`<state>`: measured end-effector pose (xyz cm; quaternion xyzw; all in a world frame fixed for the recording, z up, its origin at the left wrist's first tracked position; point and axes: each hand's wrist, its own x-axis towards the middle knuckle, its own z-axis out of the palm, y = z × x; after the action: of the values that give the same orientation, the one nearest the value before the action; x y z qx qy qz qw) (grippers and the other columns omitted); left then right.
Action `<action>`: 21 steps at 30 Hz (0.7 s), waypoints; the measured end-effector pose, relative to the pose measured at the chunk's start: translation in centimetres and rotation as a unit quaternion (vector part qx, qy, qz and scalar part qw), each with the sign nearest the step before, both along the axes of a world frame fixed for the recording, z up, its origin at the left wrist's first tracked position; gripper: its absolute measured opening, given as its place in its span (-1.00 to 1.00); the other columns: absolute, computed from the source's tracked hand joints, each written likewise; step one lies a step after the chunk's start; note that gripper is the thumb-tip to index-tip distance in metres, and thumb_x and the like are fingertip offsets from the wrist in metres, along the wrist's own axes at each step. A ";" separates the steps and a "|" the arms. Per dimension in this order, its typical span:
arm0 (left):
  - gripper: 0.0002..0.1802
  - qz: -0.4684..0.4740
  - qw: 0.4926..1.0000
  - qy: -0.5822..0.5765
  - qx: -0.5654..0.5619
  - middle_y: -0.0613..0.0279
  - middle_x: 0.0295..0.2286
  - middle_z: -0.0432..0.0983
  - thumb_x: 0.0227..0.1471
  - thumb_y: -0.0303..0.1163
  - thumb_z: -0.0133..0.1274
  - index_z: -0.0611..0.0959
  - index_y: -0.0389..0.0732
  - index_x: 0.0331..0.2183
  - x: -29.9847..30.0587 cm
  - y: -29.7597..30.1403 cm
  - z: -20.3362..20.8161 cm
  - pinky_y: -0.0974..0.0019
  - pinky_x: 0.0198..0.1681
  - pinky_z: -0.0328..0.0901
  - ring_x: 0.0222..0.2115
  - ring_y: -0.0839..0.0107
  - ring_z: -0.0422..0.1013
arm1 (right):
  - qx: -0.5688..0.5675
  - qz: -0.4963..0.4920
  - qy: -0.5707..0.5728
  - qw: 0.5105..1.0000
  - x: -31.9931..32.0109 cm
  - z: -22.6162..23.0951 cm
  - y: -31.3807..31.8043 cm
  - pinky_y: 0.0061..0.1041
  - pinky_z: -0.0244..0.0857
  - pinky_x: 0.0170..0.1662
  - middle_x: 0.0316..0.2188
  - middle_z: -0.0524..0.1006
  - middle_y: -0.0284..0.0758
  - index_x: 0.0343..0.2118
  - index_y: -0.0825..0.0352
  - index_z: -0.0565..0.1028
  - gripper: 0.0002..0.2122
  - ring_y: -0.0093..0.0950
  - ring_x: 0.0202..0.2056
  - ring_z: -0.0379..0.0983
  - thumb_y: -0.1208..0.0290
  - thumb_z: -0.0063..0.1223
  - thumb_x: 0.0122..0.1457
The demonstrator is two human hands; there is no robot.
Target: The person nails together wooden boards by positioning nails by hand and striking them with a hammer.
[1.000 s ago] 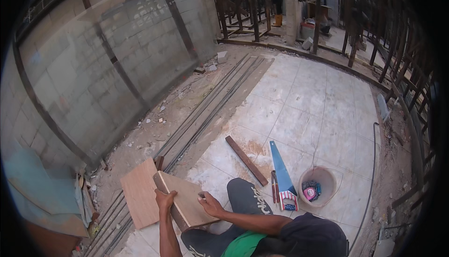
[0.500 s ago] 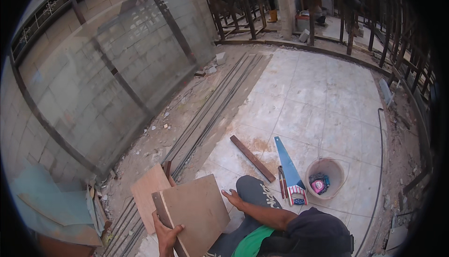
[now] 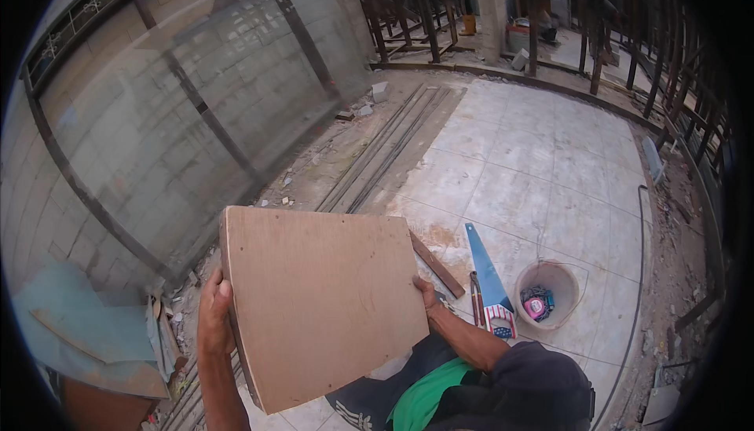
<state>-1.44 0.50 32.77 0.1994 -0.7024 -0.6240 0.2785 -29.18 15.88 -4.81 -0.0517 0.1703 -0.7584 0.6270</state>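
Note:
I hold a square brown plywood board (image 3: pixel 322 297) up in front of me, its flat face turned toward the camera. My left hand (image 3: pixel 214 313) grips its left edge, thumb on the face. At the board's right edge my right hand (image 3: pixel 428 294) holds it, fingers behind. The board hides the floor and whatever lies directly beneath it. My dark trousers and green shirt show below the board.
A handsaw with a blue blade (image 3: pixel 488 278), a strip of wood (image 3: pixel 436 264) and a bucket (image 3: pixel 547 294) holding small items lie on the tiled floor at right. Long metal rails (image 3: pixel 385 152) run beside a block wall with a steel frame (image 3: pixel 212 117). Rubble lies along the wall.
The board has been lifted from low near the floor up toward the camera, both hands still on it. It now covers the second board that lay on the floor.

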 end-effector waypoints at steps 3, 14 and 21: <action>0.22 -0.187 0.978 -0.046 -0.074 -0.14 0.25 0.11 0.03 0.48 -0.13 0.03 -0.37 0.32 -4.9 -0.9 4.3 0.05 0.21 0.19 0.24 0.09 0.15 | -0.138 -0.101 -0.068 0.983 -0.1 -0.8 -0.7 -0.09 0.38 0.10 0.08 0.45 -0.05 0.22 0.37 0.29 -0.27 -0.12 0.03 0.45 -0.13 0.08 0.14; -0.11 -0.066 0.880 0.003 -0.471 0.01 -0.20 0.63 -0.06 -0.22 0.34 0.33 -0.20 0.25 -2.6 4.0 6.4 0.20 -0.13 0.46 -0.23 0.23 0.59 | -0.169 -0.398 0.079 0.898 -16.6 11.0 -0.8 -0.11 0.37 0.10 0.08 0.42 -0.12 0.22 0.34 0.24 -0.38 -0.18 0.04 0.44 -0.10 -0.35 0.32; -0.32 -0.155 0.922 -0.134 -0.329 0.05 -0.19 0.64 0.01 -0.24 0.30 0.48 -0.19 0.14 -0.2 7.2 -7.8 0.24 -0.16 0.46 -0.26 0.23 0.60 | -0.171 -0.499 0.067 0.847 -25.1 22.2 1.4 -0.05 0.32 0.10 0.12 0.38 -0.18 0.24 0.29 0.20 -0.44 -0.17 0.11 0.37 -0.01 -0.35 0.32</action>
<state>-1.64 7.70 24.96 0.0664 -0.9211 -0.3604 0.1316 -54.25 17.32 17.37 -0.1166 0.0823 -0.9809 0.1321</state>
